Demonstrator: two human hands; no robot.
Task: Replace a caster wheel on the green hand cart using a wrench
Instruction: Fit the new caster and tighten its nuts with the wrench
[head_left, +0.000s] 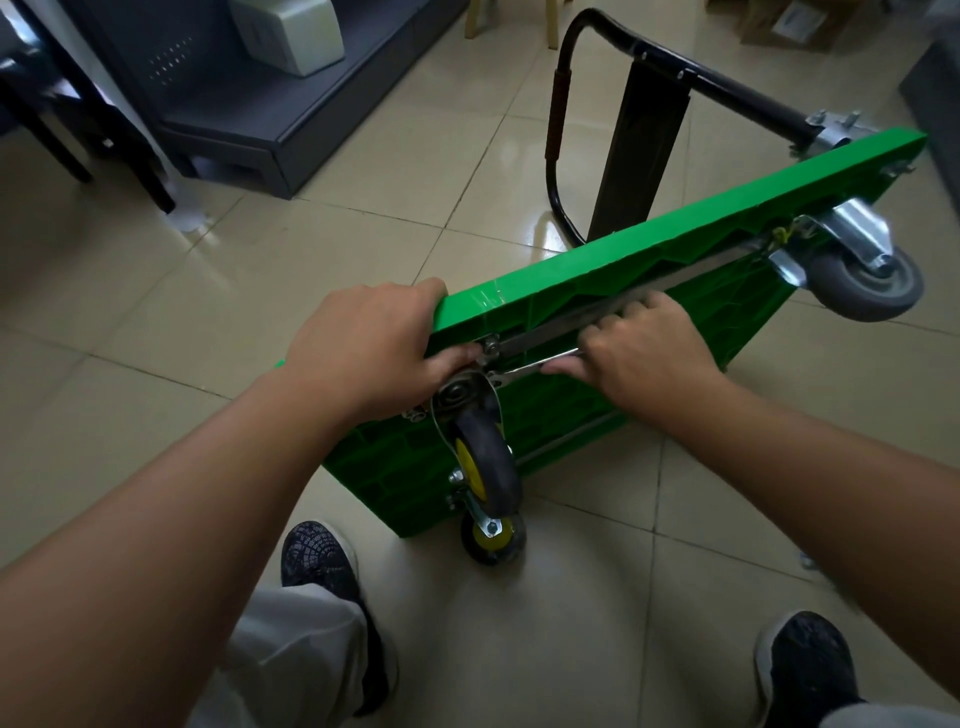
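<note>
Left hand (363, 348) is gripping the top edge of the green hand cart (571, 275) at the near corner, fingers curling over toward the caster plate. Right hand (644, 348) is wrapping round the wrench (535, 366) shaft; the wrench head is sitting at a fastener just above the caster wheel (483, 462). Can't tell whether it's loosening or tightening. The cart is standing on its long edge on the tile floor (260, 291), underside facing the person.

Risks, as I'm reading it:
- Wrench slipping off the fastener under load, and knuckles going into the green ribs or the metal strip (717, 267).
- Cart is balancing on one edge with only one hand steadying it; a hard pull on glossy tile could be sliding or tipping it.
- Left fingers are sitting right beside the wrench head, so a pinch is likely if it jumps.

Around: a second yellow-hub wheel (493, 538) is touching the floor below, a grey caster (865, 278) is sticking out at the far end, and the black handle (558, 114) is lying out behind. A grey cabinet (249, 119) is well apart. Shoes (317, 561) are near the lower corner. The strip running just above the wrench is limiting swing.
</note>
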